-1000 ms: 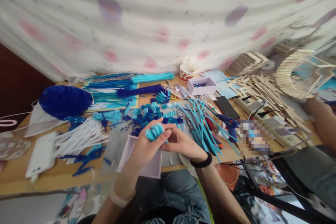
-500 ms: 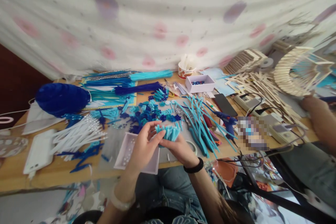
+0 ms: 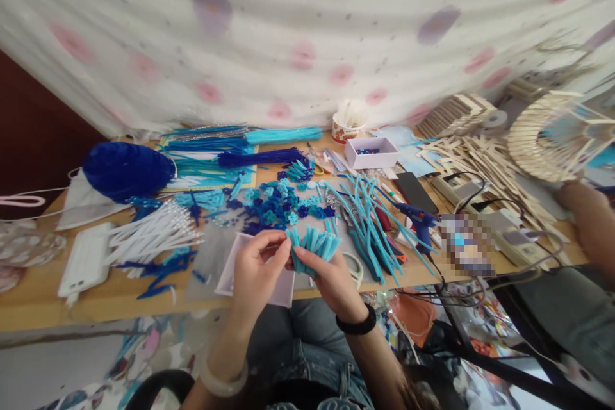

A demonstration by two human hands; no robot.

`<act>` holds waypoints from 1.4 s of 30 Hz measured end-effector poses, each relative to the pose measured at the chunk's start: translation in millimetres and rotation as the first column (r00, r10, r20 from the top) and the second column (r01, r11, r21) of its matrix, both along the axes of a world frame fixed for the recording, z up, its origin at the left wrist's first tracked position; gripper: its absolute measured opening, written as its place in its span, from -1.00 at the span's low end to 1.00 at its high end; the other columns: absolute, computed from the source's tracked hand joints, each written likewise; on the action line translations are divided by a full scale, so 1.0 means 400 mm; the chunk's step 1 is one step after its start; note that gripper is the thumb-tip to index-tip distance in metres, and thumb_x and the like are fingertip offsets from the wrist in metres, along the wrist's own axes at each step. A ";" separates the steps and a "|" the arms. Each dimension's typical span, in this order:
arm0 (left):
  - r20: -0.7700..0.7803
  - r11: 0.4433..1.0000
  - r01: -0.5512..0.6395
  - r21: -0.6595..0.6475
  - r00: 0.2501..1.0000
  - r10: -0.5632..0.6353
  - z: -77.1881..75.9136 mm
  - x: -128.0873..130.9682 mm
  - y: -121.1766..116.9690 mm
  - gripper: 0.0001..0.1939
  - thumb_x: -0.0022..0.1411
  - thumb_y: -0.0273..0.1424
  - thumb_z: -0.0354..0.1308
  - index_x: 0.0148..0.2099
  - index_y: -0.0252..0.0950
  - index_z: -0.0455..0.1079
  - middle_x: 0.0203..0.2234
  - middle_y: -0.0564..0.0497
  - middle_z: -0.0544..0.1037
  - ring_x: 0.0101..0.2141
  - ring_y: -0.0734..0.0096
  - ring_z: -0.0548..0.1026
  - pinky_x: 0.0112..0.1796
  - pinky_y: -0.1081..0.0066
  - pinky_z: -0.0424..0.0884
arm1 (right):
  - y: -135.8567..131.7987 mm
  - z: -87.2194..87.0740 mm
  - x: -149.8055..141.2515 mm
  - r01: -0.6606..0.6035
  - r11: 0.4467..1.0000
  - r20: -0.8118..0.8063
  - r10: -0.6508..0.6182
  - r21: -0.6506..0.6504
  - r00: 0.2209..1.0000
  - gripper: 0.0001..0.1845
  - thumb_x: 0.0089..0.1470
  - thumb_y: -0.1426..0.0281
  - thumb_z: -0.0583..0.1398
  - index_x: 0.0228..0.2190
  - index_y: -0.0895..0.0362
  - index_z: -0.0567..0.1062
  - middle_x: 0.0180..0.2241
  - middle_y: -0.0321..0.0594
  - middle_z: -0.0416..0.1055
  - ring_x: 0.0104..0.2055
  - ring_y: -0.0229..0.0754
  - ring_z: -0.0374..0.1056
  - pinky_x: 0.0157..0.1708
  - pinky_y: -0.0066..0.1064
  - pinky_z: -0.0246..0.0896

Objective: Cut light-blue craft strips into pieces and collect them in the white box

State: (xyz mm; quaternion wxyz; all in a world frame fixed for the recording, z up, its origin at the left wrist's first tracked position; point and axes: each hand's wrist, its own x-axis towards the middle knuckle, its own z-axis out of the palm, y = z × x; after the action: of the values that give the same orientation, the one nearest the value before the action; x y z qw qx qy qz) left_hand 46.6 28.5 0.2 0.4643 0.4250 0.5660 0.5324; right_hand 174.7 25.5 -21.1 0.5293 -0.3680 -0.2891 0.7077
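A bunch of short light-blue pipe cleaner pieces (image 3: pixel 314 245) stands upright between my hands, just above the table's front edge. My right hand (image 3: pixel 334 278) is closed around the bunch, its thumb across the front. At the bunch's left side, my left hand (image 3: pixel 259 269) pinches the pipe cleaners with thumb and fingertips; the exact grip is partly hidden. Below my left hand is a white box (image 3: pixel 281 295), partly covered by it. Behind my hands lies a pile of blue pipe-cleaner flowers (image 3: pixel 273 202). Long light-blue pipe cleaners (image 3: pixel 368 224) are spread to the right.
A blue glue gun (image 3: pixel 418 221), a black phone (image 3: pixel 416 192) and a power strip (image 3: pixel 509 237) lie to the right. White stems (image 3: pixel 148 237) and a white power bank (image 3: pixel 86 262) are at left. Another person's hand (image 3: pixel 576 198) touches a wooden-stick structure (image 3: pixel 538 141).
My left fingertips have shifted along the bunch's left side, and my right thumb now lies farther across its front. The bunch leans and fans out more to the right. The view has shifted slightly.
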 end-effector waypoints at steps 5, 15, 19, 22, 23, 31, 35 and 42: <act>0.198 0.999 -0.025 -0.045 0.980 0.033 -0.010 -0.016 0.008 -0.80 0.13 -0.25 0.27 -0.29 -0.27 0.42 -0.52 0.09 0.50 -0.44 0.43 0.50 -0.30 0.42 0.47 | 0.005 0.011 0.003 0.026 0.999 -0.006 -0.027 -0.023 1.000 -0.76 -0.10 0.26 0.47 -0.36 0.09 0.63 -0.38 -0.29 0.55 -0.31 -0.20 0.45 -0.17 -0.35 0.38; 0.039 0.988 0.125 -0.092 0.992 -0.122 -0.007 0.013 0.019 -0.72 0.04 -0.21 0.36 -0.32 -0.26 0.41 -0.59 0.20 0.29 -0.54 0.51 0.28 -0.49 0.51 0.22 | 0.031 0.000 -0.013 0.040 0.997 0.117 -0.048 0.068 0.992 -0.78 -0.14 0.28 0.47 -0.44 0.10 0.62 -0.44 -0.30 0.53 -0.32 -0.15 0.43 -0.16 -0.30 0.33; 0.208 0.994 0.051 -0.092 0.978 -0.031 -0.022 0.003 0.031 -0.62 0.03 -0.07 0.37 -0.37 -0.26 0.38 -0.59 0.18 0.35 -0.58 0.55 0.25 -0.53 0.52 0.18 | 0.034 0.002 -0.015 0.078 0.997 0.128 -0.078 0.005 0.989 -0.74 -0.20 0.27 0.50 -0.47 0.11 0.61 -0.48 -0.32 0.50 -0.39 -0.19 0.40 -0.24 -0.32 0.32; 0.246 0.995 0.034 -0.090 0.969 -0.011 -0.025 -0.016 0.037 -0.58 0.05 -0.02 0.35 -0.35 -0.28 0.40 -0.58 0.16 0.37 -0.60 0.59 0.20 -0.56 0.53 0.14 | 0.034 0.001 -0.015 0.090 0.995 0.121 -0.086 -0.031 0.989 -0.70 -0.23 0.24 0.50 -0.51 0.12 0.57 -0.55 -0.35 0.44 -0.48 -0.23 0.34 -0.35 -0.35 0.29; 0.252 0.996 0.033 -0.085 0.968 -0.010 -0.024 -0.020 0.036 -0.58 0.08 -0.01 0.32 -0.32 -0.28 0.43 -0.58 0.15 0.37 -0.60 0.58 0.20 -0.56 0.54 0.13 | 0.034 -0.001 -0.016 0.088 0.996 0.123 -0.084 -0.033 0.989 -0.69 -0.22 0.23 0.50 -0.50 0.13 0.56 -0.55 -0.35 0.44 -0.48 -0.24 0.34 -0.35 -0.35 0.28; 0.103 0.998 0.031 -0.055 0.994 -0.025 -0.016 -0.013 0.035 -0.56 0.17 0.03 0.21 -0.44 -0.25 0.35 -0.58 0.11 0.34 -0.53 0.46 0.30 -0.50 0.48 0.22 | 0.030 0.005 -0.022 0.034 0.998 0.177 -0.042 0.051 0.983 -0.76 -0.09 0.25 0.45 -0.43 0.13 0.60 -0.49 -0.30 0.48 -0.41 -0.22 0.35 -0.29 -0.34 0.29; 0.081 0.997 -0.073 0.019 0.994 0.072 -0.012 -0.035 0.048 -0.50 0.28 0.04 0.08 -0.52 -0.21 0.18 -0.57 0.11 0.26 -0.47 0.42 0.28 -0.39 0.46 0.27 | 0.025 0.030 -0.015 0.012 0.996 0.226 -0.032 0.092 0.974 -0.76 0.00 0.24 0.40 -0.50 0.14 0.56 -0.55 -0.30 0.46 -0.45 -0.22 0.35 -0.33 -0.35 0.30; 0.016 0.991 0.107 0.080 0.994 -0.108 0.004 -0.030 0.020 -0.57 0.31 0.03 0.05 -0.38 -0.21 0.35 -0.59 0.12 0.27 -0.55 0.45 0.25 -0.47 0.47 0.27 | 0.018 0.032 -0.011 0.024 0.996 0.346 -0.051 0.082 0.937 -0.78 -0.05 0.23 0.42 -0.49 0.13 0.62 -0.52 -0.24 0.54 -0.43 -0.15 0.43 -0.35 -0.32 0.36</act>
State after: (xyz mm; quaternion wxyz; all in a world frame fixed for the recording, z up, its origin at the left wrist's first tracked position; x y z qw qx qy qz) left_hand 34.4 36.4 1.7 0.4809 0.4675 0.5162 0.5327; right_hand 170.2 32.6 -8.1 0.4968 -0.4723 -0.3978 0.6099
